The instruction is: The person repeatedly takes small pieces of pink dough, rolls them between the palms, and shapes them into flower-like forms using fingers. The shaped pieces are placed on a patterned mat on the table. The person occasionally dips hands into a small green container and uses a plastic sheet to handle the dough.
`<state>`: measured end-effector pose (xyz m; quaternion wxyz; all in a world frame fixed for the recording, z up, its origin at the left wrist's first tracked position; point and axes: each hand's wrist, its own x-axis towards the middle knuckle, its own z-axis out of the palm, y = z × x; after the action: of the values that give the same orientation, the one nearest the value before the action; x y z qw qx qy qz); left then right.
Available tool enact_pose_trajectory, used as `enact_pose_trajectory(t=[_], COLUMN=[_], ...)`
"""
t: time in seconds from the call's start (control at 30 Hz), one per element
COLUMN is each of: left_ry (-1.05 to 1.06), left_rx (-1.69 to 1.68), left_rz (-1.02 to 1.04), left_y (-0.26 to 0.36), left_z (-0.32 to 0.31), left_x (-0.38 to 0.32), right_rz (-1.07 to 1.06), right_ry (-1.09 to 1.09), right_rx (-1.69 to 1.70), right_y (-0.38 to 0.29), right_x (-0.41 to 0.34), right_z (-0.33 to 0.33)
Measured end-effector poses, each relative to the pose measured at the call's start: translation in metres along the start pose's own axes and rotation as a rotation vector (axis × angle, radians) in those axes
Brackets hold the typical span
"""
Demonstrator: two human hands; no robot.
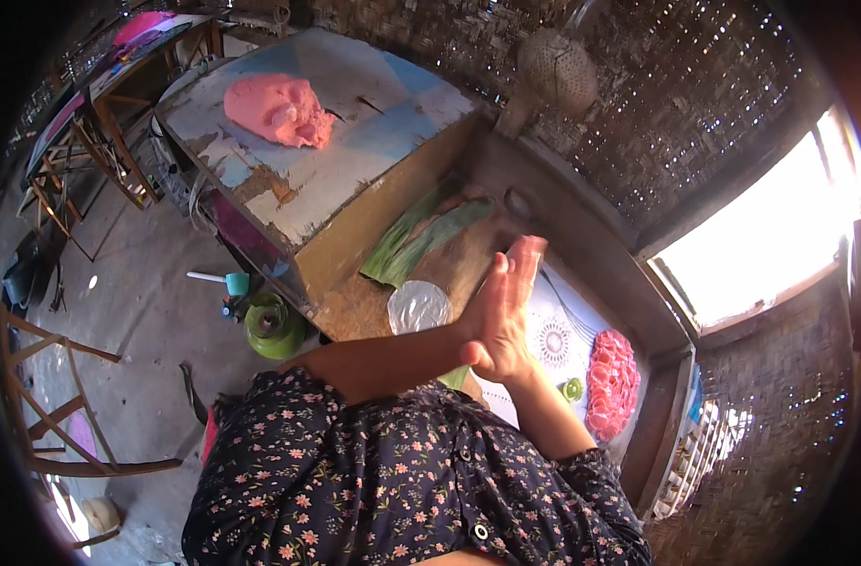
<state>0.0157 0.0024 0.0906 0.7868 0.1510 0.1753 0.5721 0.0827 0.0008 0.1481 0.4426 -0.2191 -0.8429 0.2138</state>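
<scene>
My left hand and my right hand meet palm to palm before my chest, fingers stretched and slightly blurred. Whether anything lies between the palms is hidden. Below them, a round clear plastic sheet rests on a brown wooden board. Long green leaf strips lie just beyond it. Right of my hands, many flat pink rounds are heaped on a white patterned sheet, with a small green round object beside them. A large pink dough lump sits farther off, on a worn raised tabletop.
On the floor at left are a green rounded vessel and a teal dipper. Wooden frames stand farther left. A perforated strainer hangs on the woven wall. Bright light enters through the window opening.
</scene>
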Motion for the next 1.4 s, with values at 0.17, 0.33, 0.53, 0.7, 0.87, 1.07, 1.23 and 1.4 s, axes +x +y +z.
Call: enact_pose_trajectory(t=[0.17, 0.33, 0.53, 0.7, 0.87, 1.07, 1.23, 1.4], left_ry=[-0.075, 0.764, 1.185, 1.202, 0.849, 0.728, 0.189, -0.167], left_rx=[-0.176, 0.626, 1.462, 1.878, 1.874, 1.559, 1.418, 1.096], left_rz=[-0.160, 0.695, 0.059, -0.055, 0.291, 0.509, 0.644, 0.468], left_y=[0.002, 0.012, 0.004, -0.026, -0.026, -0.019, -0.002, 0.029], left_z=[-0.021, -0.083, -0.189, -0.212, -0.224, -0.221, -0.146, -0.077], left_x=[0.009, 0.045, 0.005, -0.012, -0.005, -0.003, 0.003, 0.002], right_rz=[0.393, 0.788, 1.288, 1.211, 1.214, 1.251, 1.263, 1.241], right_ry=[-0.124, -0.214, 0.215, 0.116, 0.096, 0.163, 0.105, 0.021], right_rx=[0.530, 0.499, 0.968, 0.923, 0.792, 0.671, 0.552, 0.797], right_y=[0.044, 0.086, 0.109, 0.115, 0.122, 0.134, 0.148, 0.151], right_x=[-0.009, -0.052, -0.104, -0.134, -0.148, -0.161, -0.168, -0.155], right_z=[0.000, 0.018, 0.007, 0.006, 0.008, 0.007, 0.022, 0.046])
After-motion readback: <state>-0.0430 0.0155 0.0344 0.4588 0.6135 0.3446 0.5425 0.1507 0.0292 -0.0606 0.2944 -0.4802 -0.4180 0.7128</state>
